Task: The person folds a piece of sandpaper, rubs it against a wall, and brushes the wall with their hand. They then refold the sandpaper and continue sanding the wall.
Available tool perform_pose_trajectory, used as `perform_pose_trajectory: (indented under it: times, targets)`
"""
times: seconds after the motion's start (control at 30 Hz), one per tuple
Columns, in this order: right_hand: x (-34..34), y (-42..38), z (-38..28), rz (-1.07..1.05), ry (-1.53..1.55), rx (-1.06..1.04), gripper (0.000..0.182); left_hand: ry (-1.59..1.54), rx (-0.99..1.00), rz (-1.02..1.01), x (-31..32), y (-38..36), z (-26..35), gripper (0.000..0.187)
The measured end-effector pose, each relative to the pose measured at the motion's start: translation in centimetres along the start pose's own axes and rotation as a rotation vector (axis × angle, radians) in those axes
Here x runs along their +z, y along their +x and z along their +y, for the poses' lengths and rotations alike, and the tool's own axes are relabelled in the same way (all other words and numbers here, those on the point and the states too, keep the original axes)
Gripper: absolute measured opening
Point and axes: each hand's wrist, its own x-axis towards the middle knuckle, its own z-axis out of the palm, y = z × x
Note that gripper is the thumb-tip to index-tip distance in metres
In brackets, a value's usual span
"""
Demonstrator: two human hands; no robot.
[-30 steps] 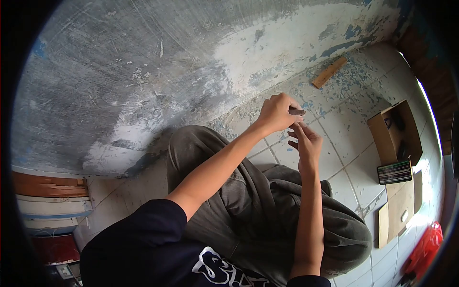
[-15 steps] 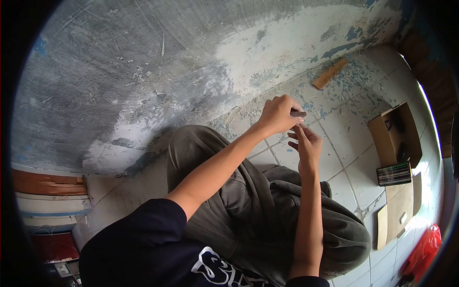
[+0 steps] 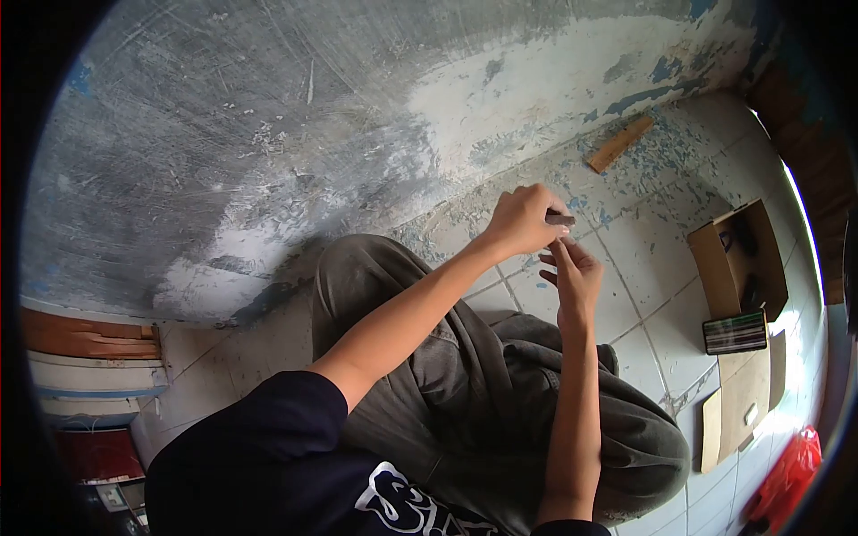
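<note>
The person sits on the tiled floor (image 3: 626, 223), knees up, both hands raised over them. The left hand (image 3: 523, 219) has its fingers clamped on a small dark piece (image 3: 560, 219), whose end pokes out toward the right hand (image 3: 572, 272), probably so it can be worked. The right fingers, loosely together, touch it from just below. Well beyond them lies an open cardboard box (image 3: 737, 259).
</note>
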Motion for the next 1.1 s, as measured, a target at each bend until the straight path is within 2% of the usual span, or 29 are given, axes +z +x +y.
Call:
perform_pose_trajectory:
  times: [0.2,0.27,0.4,0.47,0.7,0.87,1.03,1.1]
  targets:
    - [-0.4,0.2,1.1,0.049,-0.046,0.043,0.028,0.098,0.046,-0.029,0.5,-0.1,-0.4,0.019]
    - [-0.2,0.2,0.9,0.106,-0.017,0.057,0.021,0.116,0.013,-0.045,0.4,-0.3,-0.1,0.020]
    - [-0.4,0.2,1.0,0.062,-0.013,0.026,0.017,0.166,0.034,0.002,0.4,-0.6,0.0,0.021]
    - [-0.4,0.3,1.1,0.039,-0.005,0.011,0.016,0.148,0.001,-0.048,0.1,-0.6,0.3,0.020]
    - [-0.1,0.1,0.4,0.013,0.005,-0.016,0.020,0.016,0.118,0.108,0.4,-0.5,-0.1,0.041]
    - [-0.2,0.1,0.4,0.046,0.024,-0.012,0.021,0.025,0.097,0.138,-0.2,-0.3,-0.5,0.036]
    - [0.6,-0.5,-0.8,0.085,0.057,-0.027,0.031,-0.024,0.051,0.197,-1.7,-0.1,0.0,0.029]
    - [0.4,-0.6,-0.7,0.071,0.053,-0.018,0.036,0.044,0.065,0.348,-2.1,0.1,-0.2,0.025]
